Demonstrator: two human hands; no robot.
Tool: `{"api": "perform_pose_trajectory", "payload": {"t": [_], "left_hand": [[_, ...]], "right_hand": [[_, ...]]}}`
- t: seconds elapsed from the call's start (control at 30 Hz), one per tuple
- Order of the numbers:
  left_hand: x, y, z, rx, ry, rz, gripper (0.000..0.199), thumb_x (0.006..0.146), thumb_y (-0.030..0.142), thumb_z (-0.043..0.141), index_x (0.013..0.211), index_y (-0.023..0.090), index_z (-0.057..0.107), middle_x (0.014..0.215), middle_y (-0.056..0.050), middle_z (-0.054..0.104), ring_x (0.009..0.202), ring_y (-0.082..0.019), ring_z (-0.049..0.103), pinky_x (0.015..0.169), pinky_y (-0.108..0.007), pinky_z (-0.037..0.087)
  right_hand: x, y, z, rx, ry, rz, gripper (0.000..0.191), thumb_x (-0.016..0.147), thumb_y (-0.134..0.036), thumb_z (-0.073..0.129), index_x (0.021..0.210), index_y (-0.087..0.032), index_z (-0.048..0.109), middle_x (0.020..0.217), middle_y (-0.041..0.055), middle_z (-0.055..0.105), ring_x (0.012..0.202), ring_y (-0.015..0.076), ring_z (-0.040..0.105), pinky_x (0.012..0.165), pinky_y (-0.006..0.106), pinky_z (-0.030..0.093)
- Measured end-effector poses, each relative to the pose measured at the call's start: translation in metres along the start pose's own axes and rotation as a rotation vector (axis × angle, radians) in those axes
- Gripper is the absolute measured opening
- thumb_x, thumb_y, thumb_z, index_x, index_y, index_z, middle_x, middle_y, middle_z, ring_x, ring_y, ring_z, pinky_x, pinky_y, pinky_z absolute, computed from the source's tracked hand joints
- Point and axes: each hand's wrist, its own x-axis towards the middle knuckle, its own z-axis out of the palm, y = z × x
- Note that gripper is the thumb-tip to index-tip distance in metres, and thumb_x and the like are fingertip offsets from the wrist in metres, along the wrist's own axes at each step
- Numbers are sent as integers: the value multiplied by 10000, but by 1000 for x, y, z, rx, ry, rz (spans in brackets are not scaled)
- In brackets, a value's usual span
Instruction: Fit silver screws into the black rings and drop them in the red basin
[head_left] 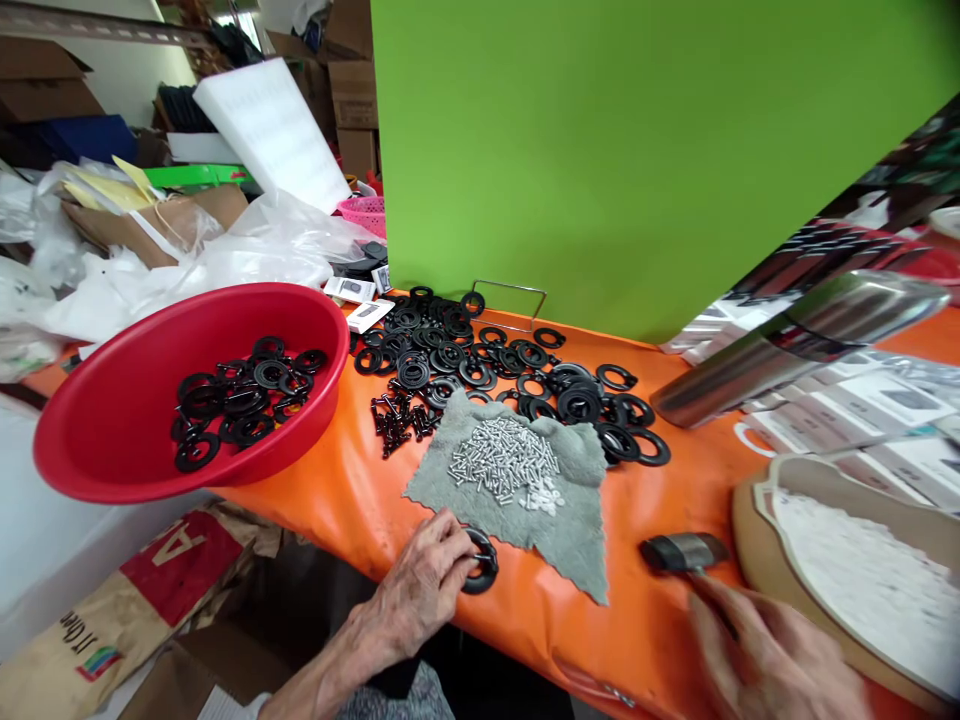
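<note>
My left hand pinches a black ring at the near edge of the orange-covered table. Just beyond it, a grey-green cloth bears a heap of small silver pins and a little pile of white bits. At the right, my right hand is blurred, its fingers around the handle of a small hammer. The hammer head, black at one end, points left. Many more black rings lie loose behind the cloth, beside small dark screw-like parts.
A red basin with black rings stands at the left. A tan bowl of white granules sits by my right hand. Behind it are a steel flask, leaning in view, and small boxes. A green panel rises at the back.
</note>
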Motion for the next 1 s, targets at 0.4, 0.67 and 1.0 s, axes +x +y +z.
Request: {"api": "perform_pose_trajectory", "payload": {"t": [0.4, 0.67, 1.0], "left_hand": [[-4, 15, -17, -151, 74, -160, 143, 899, 191, 501, 785, 168, 584, 731, 24, 486, 598, -103, 436, 597, -227, 373], [-2, 22, -19, -307, 82, -192, 146, 865, 220, 520, 768, 142, 596, 711, 20, 493, 586, -96, 391, 565, -226, 321], [0, 18, -20, -633, -6, -286, 215, 834, 323, 547, 779, 121, 596, 683, 16, 495, 619, -103, 425, 593, -235, 336]], "right_hand": [[53, -90, 67, 141, -81, -249, 189, 943, -283, 376, 880, -210, 539, 788, 59, 538, 730, 219, 532, 644, 350, 461], [54, -99, 66, 37, -80, -260, 230, 924, -240, 353, 849, -184, 563, 785, 86, 559, 782, 271, 519, 693, 407, 402], [53, -99, 62, 215, -52, -191, 179, 918, -294, 398, 862, -207, 545, 774, 26, 555, 660, 182, 567, 614, 318, 420]]}}
